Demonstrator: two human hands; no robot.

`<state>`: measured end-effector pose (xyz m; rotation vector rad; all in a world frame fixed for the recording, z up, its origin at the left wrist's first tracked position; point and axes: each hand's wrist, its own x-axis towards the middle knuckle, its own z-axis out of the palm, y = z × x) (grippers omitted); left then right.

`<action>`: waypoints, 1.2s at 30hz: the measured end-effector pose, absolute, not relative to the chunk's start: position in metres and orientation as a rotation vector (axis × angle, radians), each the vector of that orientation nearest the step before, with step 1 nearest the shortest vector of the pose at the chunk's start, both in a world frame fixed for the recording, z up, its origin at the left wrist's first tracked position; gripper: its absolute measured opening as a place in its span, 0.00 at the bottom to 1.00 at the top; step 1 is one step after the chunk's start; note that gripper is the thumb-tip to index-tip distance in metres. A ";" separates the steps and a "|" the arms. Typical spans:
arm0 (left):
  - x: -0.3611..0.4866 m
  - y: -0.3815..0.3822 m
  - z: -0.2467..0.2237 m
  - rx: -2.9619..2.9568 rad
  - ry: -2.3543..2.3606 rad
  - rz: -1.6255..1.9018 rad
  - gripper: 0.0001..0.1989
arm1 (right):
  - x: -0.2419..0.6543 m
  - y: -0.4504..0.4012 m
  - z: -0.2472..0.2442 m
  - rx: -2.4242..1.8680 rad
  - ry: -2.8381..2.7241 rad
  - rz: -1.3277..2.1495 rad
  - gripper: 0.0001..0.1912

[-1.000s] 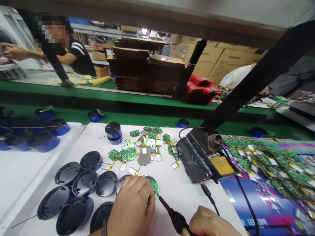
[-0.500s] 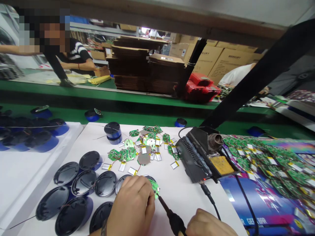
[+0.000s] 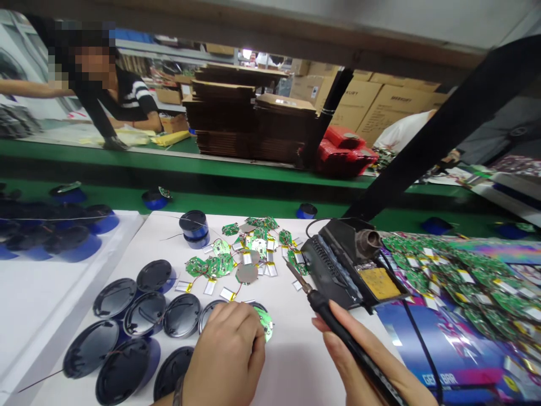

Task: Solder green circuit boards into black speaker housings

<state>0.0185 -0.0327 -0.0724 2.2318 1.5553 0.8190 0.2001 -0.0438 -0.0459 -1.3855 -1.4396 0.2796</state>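
My left grip (image 3: 230,349) curls at the near side of a green circuit board (image 3: 266,326), in the same place as a second ago; my fingers hide the contact, so I cannot tell whether they pinch it. My right grip (image 3: 353,375) is closed round the handle of a soldering iron (image 3: 323,307), and here is the change: earlier the iron's tip met that board's edge, but now I have it lifted away, pointing at the right side of the board pile (image 3: 220,264), near the soldering station (image 3: 329,270). My right hand has come up too, covering the station's plug. Round black cups (image 3: 146,313) sit on the white surface (image 3: 304,352) to my left, unmoved. Beyond, along the green belt (image 3: 236,197), the blue-sided cups (image 3: 306,211) have shifted leftward, and another shows at the far right. Farthest off, past stacked cardboard, a co-worker's striped sleeve (image 3: 141,97) is lower than before.
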 end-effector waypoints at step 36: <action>-0.007 -0.043 -0.077 2.344 1.627 0.799 0.07 | 0.160 -0.048 -0.130 -0.923 -1.730 0.170 0.17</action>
